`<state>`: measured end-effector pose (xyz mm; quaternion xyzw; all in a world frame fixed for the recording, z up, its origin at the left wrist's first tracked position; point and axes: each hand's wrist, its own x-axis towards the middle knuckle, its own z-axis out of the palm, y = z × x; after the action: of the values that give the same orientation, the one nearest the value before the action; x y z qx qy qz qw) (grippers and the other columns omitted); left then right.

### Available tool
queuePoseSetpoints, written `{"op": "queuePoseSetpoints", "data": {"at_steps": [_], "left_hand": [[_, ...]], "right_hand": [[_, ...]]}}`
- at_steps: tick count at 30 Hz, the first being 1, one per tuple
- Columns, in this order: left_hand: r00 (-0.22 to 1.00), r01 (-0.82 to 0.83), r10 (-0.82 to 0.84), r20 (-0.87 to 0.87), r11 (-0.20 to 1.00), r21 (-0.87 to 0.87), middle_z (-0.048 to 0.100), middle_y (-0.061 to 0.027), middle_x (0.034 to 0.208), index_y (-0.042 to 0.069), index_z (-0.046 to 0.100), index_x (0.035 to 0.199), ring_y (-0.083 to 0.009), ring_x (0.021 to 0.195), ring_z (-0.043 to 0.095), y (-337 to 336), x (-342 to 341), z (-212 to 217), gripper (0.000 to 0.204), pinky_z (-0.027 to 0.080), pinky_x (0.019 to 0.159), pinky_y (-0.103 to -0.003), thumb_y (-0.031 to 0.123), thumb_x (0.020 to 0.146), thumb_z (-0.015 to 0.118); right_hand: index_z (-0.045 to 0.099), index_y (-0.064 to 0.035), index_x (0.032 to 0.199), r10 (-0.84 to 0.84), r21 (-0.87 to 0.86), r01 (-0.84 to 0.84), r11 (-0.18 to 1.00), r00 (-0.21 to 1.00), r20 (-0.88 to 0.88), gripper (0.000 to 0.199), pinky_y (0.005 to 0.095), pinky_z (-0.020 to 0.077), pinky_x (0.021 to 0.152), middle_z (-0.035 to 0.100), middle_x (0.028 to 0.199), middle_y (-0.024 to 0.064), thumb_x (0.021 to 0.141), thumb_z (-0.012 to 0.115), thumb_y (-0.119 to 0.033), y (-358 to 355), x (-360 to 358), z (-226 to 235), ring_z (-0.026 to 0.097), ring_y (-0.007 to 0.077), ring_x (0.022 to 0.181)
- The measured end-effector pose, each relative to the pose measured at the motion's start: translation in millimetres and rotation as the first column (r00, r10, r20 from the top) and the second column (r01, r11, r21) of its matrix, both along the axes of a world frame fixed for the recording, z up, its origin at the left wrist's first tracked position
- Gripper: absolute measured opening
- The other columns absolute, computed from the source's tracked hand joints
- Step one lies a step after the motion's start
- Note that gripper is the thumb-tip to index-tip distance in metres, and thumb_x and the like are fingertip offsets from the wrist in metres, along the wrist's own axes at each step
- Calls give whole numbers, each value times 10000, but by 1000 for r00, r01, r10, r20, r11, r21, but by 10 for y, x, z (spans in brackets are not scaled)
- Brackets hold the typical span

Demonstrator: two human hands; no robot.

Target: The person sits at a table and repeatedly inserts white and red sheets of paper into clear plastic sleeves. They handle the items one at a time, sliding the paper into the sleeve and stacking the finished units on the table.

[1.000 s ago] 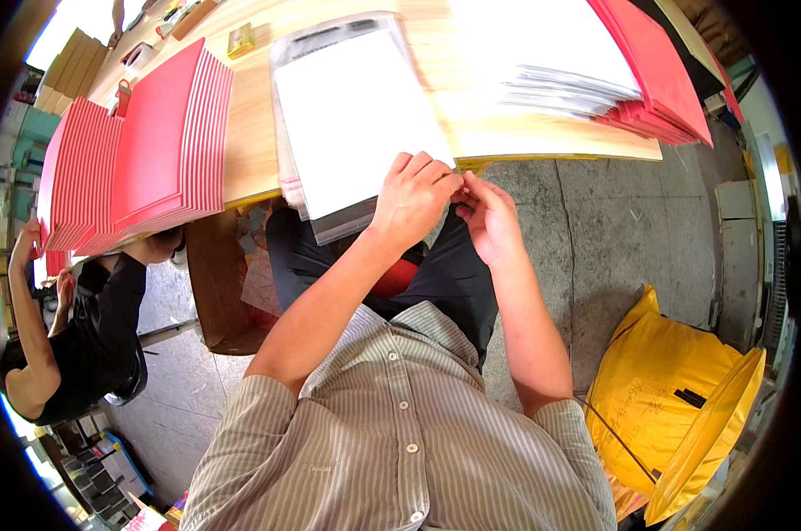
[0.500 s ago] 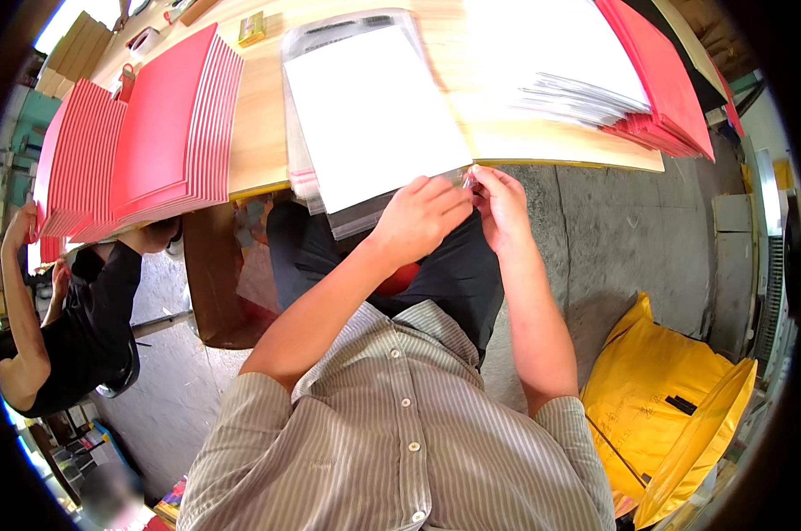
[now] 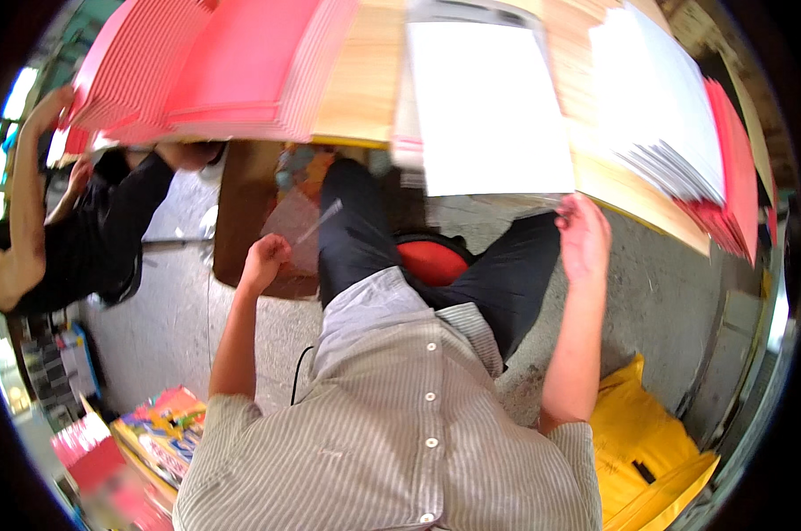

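My left hand (image 3: 266, 263) is out to the left, over a brown cardboard box. From its closed fingers sticks a thin, clear plastic strip (image 3: 321, 221), slightly blurred. At the table's front edge lies a white sheet (image 3: 493, 115) in a clear plastic bag (image 3: 471, 208), whose transparent lower end hangs past the edge over my lap. My right hand (image 3: 585, 237) pinches the bag at its near right corner. Beneath the sheet's left side, more clear bags (image 3: 408, 150) show in part.
Tall stacks of red folders (image 3: 241, 66) stand on the table (image 3: 361, 80) at the left. White sheets (image 3: 662, 97) and red folders (image 3: 739, 177) are piled at the right. The cardboard box (image 3: 241, 199), a yellow sack (image 3: 639, 434) and a co-worker (image 3: 64, 230) surround me.
My left hand has left the bag and swung down and left, now with a clear strip. My right hand stays at the bag's corner. The whole view has shifted.
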<state>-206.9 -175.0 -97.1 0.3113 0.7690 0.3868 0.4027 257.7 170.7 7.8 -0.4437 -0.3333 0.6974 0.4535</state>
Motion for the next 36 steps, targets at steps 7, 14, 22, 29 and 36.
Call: {"op": "queuePoseSetpoints", "data": {"at_steps": [7,14,22,29,36], "left_hand": [[948,-313,300,-110,941,-129,693,-74,813,26,705,967,-179,762,672,-681,-668,-1482,143,549,714,-323,20,824,703],[882,11,-143,-449,959,-284,348,-285,1512,87,498,1401,-376,1218,593,-465,-643,-1350,725,541,889,-422,35,735,780],[805,-362,11,-593,801,-477,668,-272,1125,144,117,1605,-438,1006,683,-224,-736,-685,1030,557,849,-493,248,811,766],[534,259,110,-838,923,286,668,-131,1219,100,616,1305,-339,1117,622,752,459,589,538,481,964,-437,229,809,777],[438,689,-3,-899,644,333,574,-88,1350,117,670,1201,-294,1278,517,1856,1681,1217,471,420,1064,-472,240,766,805]], "right_hand": [[669,-38,1046,46,-20,-47,999,998,-35,154,311,441,726,685,953,65,963,651,-167,79,78,-8,606,164,858],[638,-62,1032,50,-24,-49,999,998,49,116,292,418,737,641,940,32,981,632,-166,36,80,97,565,156,865],[667,-19,1036,22,-1,-22,1000,999,49,150,299,441,716,675,945,74,963,652,-150,-47,35,112,592,166,835],[657,-6,969,46,9,-46,999,998,34,124,287,455,642,669,862,82,967,643,-130,-39,5,171,598,165,742],[658,-11,949,57,-86,-57,995,998,-8,124,292,456,594,658,791,79,957,649,-135,25,-4,242,591,171,666]]}}
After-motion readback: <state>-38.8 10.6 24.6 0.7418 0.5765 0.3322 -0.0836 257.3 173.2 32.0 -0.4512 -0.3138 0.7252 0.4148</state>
